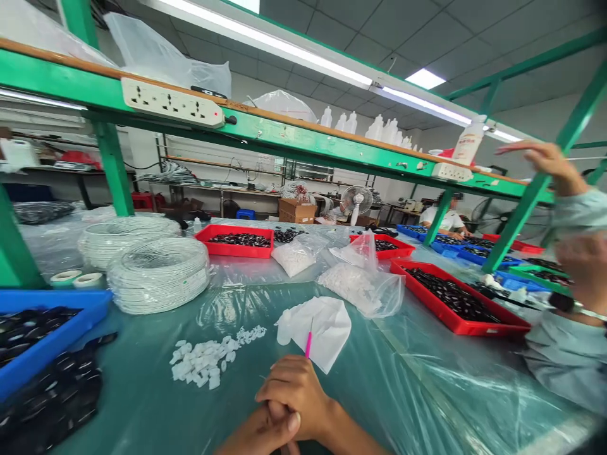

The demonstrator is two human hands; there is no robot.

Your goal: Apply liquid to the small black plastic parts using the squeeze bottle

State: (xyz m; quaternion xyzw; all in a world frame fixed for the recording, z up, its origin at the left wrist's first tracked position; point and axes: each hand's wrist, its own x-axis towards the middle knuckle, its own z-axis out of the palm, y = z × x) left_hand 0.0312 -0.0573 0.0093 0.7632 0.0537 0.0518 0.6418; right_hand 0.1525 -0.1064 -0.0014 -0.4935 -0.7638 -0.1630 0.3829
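My right hand (303, 395) and my left hand (268, 430) are clasped together at the bottom middle, just above the table. The right hand lies on top with its fingers folded over the left, whose fingers are partly hidden. Just beyond the knuckles, a thin needle-like tool with a pink handle (308, 344) lies on a white cloth (332, 325); whether it touches the hand I cannot tell. A small translucent bottle (283, 330) rests at the cloth's left edge. To the left is a loose pile of small white plastic pieces (203, 360).
Wrapped coils of white cable (159, 275) and a blue tray (95, 303) of black parts stand left. Bags of white pieces (348, 284) and red trays (467, 325) lie ahead. Another person's arm (583, 253) reaches up at right. A green shelf frame (294, 142) crosses above.
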